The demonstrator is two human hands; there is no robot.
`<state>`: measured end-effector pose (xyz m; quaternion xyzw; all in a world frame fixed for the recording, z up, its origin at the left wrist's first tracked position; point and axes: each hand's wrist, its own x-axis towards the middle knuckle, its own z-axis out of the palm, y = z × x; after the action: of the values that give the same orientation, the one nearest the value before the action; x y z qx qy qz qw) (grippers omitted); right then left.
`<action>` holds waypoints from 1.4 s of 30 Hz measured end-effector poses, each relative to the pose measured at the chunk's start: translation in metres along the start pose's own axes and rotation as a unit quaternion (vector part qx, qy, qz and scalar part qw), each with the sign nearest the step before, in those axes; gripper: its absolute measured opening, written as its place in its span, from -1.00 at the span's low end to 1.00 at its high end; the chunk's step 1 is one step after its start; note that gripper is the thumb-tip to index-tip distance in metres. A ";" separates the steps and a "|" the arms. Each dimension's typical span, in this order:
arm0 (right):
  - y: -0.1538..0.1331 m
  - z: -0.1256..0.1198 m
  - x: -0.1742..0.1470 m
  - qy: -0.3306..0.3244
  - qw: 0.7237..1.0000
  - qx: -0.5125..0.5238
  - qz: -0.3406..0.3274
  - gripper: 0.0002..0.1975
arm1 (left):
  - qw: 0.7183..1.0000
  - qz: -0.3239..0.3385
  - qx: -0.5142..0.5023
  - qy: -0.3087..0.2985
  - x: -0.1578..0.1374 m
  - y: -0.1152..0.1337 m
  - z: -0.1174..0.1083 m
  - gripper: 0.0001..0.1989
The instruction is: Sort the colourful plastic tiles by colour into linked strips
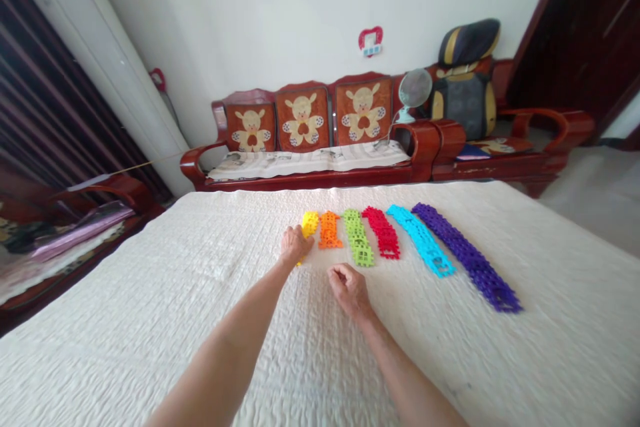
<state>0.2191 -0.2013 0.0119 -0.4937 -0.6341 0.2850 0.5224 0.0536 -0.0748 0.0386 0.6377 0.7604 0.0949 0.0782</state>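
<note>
Stretches bare forearms (225, 340) over a pale quilted cover (125, 280), with left hand (296, 245) on the yellow strip (311, 217).
Lays that hand across it, blocking sight of part; cannot tell whether gripped. Curls right hand (350, 288) narrow, into a loose fist. Finds the orange strip (329, 230) just right of the left hand, the green strip (357, 237) just beyond the fist, then red strip (383, 233), blue strip (420, 240) and purple strip (465, 253) farther right. Meets a wooden sofa (310, 179) and small fan (415, 88) well beyond both hands.

Arms (225, 347) stretch forward, left hand (296, 244) farther, right hand (350, 288) curled
</note>
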 end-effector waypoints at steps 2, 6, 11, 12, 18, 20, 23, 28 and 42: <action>0.001 0.000 0.000 -0.003 1.000 -0.002 -0.002 -0.74 | 1.000 -0.002 -0.006 -0.014 0.002 -0.021 -0.008 -0.62; 0.005 0.000 0.001 -0.012 1.000 -0.013 -0.003 -0.69 | 0.999 -0.039 -0.002 0.000 0.002 -0.083 -0.034 -0.65; 0.005 0.000 0.002 -0.022 0.999 -0.027 -0.004 -0.69 | 0.993 -0.109 0.031 0.026 -0.011 -0.170 -0.074 -0.63; 0.005 0.000 0.002 -0.022 0.999 -0.028 -0.006 -0.69 | 0.991 -0.122 0.040 0.028 -0.014 -0.186 -0.080 -0.62; 0.003 0.000 0.001 -0.027 0.999 -0.029 -0.012 -0.68 | 0.978 -0.188 0.082 0.047 -0.022 -0.266 -0.092 -0.51; 0.003 0.000 0.001 -0.026 0.999 -0.033 -0.012 -0.69 | 0.970 -0.214 0.097 0.064 -0.017 -0.280 -0.093 -0.46; 0.001 0.000 0.000 -0.025 0.999 -0.038 -0.017 -0.70 | 0.966 -0.208 0.113 0.101 -0.002 -0.273 -0.095 -0.44; -0.001 0.000 0.000 -0.021 0.999 -0.037 -0.019 -0.72 | 0.991 -0.003 0.040 0.125 0.033 -0.177 -0.081 -0.45; -0.001 0.003 -0.001 -0.021 0.999 -0.030 -0.010 -0.77 | 0.956 0.195 -0.109 -0.188 0.107 0.000 -0.035 -0.06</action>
<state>0.2160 -0.2022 0.0113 -0.4966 -0.6582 0.2708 0.4969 0.0262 0.0287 0.0732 0.7676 0.5776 0.0693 0.2689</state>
